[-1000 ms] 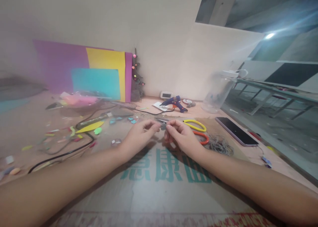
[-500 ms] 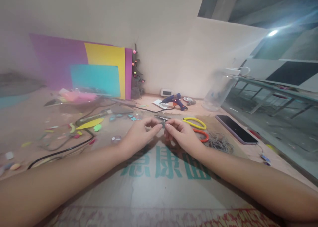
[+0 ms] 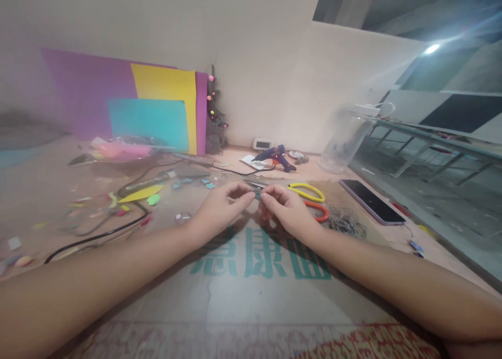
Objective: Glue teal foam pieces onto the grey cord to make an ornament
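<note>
My left hand (image 3: 225, 204) and my right hand (image 3: 284, 204) meet at the middle of the view, above printed cardboard (image 3: 235, 301). Thumb and fingers of each are pinched together on a small dark greenish piece (image 3: 258, 193) between them; it is too small and mostly covered to name. Just beyond my fingers lies a pair of scissors, with a yellow handle loop (image 3: 308, 192) and an orange handle loop (image 3: 319, 211) beside my right hand. A tangle of grey cord (image 3: 347, 223) lies right of the orange loop.
A blue glue gun (image 3: 276, 156) stands near the wall, its black cord running left. On the right are a phone (image 3: 371, 202) and a clear plastic jug (image 3: 341, 142). Coloured scraps and a yellow leaf-shaped piece (image 3: 141, 194) litter the left. Coloured sheets (image 3: 149, 126) lean behind.
The view has shifted very slightly. Both hands stay pinched together at the same spot, with only small finger movement around the little piece.
</note>
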`<state>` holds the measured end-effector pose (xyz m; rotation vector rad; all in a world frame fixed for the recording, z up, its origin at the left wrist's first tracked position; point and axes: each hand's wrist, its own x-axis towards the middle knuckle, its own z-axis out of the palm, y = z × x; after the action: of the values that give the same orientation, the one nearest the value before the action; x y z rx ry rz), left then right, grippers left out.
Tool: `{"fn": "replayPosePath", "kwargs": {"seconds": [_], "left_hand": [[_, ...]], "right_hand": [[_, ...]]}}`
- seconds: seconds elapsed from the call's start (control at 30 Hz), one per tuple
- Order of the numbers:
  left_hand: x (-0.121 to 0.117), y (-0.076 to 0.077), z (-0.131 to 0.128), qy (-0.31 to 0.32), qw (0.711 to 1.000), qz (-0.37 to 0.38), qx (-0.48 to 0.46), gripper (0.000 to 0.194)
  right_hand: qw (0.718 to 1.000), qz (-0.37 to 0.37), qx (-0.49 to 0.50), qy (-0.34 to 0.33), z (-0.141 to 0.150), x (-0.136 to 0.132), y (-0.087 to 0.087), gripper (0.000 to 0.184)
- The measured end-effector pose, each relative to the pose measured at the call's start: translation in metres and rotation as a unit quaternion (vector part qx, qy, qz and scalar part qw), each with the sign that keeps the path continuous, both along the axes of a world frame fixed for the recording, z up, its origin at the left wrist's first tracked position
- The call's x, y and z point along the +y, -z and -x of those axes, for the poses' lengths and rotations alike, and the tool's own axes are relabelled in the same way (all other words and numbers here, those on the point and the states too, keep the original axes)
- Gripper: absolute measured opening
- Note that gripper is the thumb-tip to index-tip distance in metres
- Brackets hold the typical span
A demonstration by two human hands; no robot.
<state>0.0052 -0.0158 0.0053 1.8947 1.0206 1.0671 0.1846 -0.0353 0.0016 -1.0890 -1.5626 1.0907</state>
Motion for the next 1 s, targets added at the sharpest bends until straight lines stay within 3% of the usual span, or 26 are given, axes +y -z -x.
{"fn": "replayPosePath", "kwargs": {"seconds": [0.4,0.67,0.83,1.0], "left_hand": [[-0.001,0.0,-0.001,-0.015,1.0,0.0,-0.006,0.016],[-0.002,-0.003,0.001,-0.036,0.999,0.0,-0.014,0.016],[0.0,0.0,0.001,-0.018,1.0,-0.003,-0.017,0.017],[0.002,0.003,0.0,0.003,1.0,-0.011,-0.012,0.019]], "right_hand": [[1.0,-0.014,-0.002,0.003,-0.004,0.0,-0.003,0.027],[0.992,0.028,-0.12,-0.017,-0.012,0.003,-0.017,0.021],[0.995,0.002,-0.1,-0.002,-0.011,0.0,-0.019,0.03],[0.998,0.012,-0.062,-0.008,-0.006,-0.002,-0.011,0.021]]}}
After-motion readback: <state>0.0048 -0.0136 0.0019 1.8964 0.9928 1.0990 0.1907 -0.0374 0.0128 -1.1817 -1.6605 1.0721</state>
